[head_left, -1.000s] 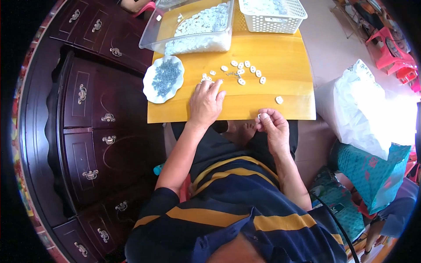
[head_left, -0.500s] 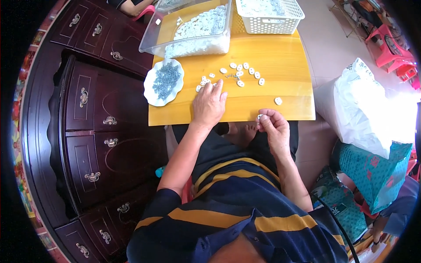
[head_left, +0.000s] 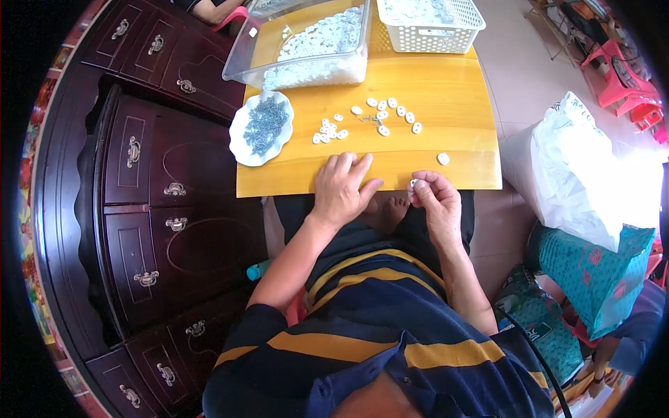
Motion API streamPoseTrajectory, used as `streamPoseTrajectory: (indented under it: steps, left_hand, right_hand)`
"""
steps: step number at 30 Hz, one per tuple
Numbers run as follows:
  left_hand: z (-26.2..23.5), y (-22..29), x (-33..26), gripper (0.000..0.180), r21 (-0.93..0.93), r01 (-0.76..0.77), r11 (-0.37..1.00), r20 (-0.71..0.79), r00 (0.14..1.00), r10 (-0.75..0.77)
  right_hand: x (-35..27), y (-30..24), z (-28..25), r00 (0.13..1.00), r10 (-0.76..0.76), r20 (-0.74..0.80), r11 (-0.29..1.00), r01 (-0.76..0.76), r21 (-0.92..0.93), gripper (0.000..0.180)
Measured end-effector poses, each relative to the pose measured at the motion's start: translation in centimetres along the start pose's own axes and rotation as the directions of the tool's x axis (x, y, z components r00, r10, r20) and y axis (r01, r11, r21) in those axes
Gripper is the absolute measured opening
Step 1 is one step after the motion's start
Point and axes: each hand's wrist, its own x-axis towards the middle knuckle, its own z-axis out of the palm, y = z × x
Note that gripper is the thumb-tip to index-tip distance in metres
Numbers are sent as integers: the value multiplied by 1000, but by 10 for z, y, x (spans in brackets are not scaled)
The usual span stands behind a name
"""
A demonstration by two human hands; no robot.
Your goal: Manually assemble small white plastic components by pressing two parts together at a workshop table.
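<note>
My left hand (head_left: 341, 187) lies palm down over the near edge of the wooden table, fingers stretched out and nothing visible in them. At the table's front edge, my right hand (head_left: 437, 200) pinches a small white plastic piece (head_left: 414, 183) between thumb and fingers. A single white two-holed oval piece (head_left: 443, 159) lies just beyond the right hand. Farther off, several more oval pieces (head_left: 401, 111) lie loosely around a few thin metal screws (head_left: 369, 119). Beyond my left fingertips sits a cluster of smaller white pieces (head_left: 325, 131).
On the wooden table (head_left: 300, 177), a scalloped white plate (head_left: 242, 148) holds many grey screws. A clear bin (head_left: 240, 66) and a white perforated basket (head_left: 432, 40) with white pieces stand behind. Dark drawers (head_left: 132, 272) flank the left; a white sack (head_left: 557, 164) and teal bags (head_left: 592, 272) stand right.
My left hand has drawn back from the cluster of small white pieces toward me and slightly right, to the table's near edge. My right hand keeps its pinch almost unmoved.
</note>
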Motion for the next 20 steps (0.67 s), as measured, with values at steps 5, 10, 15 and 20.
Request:
streamPoseTrajectory:
  steps: [5,10,15,20]
  left_hand:
    - [-3,6,-14,41,-24,-89,996,-64,994,87]
    - [11,0,-24,28,-43,-196,980,-162,969,187]
    - [16,1,-27,15,-83,-261,962,-210,948,240]
    - [2,25,-24,2,-663,274,697,47,944,-326]
  right_hand:
    - [0,0,1,1000,5,6,1000,-5,7,18]
    - [-1,4,1,1000,-10,2,1000,10,0,17]
    - [-2,6,1,1000,-19,-5,1000,19,-17,17]
    - [-4,9,1,999,7,37,1000,-6,-22,20]
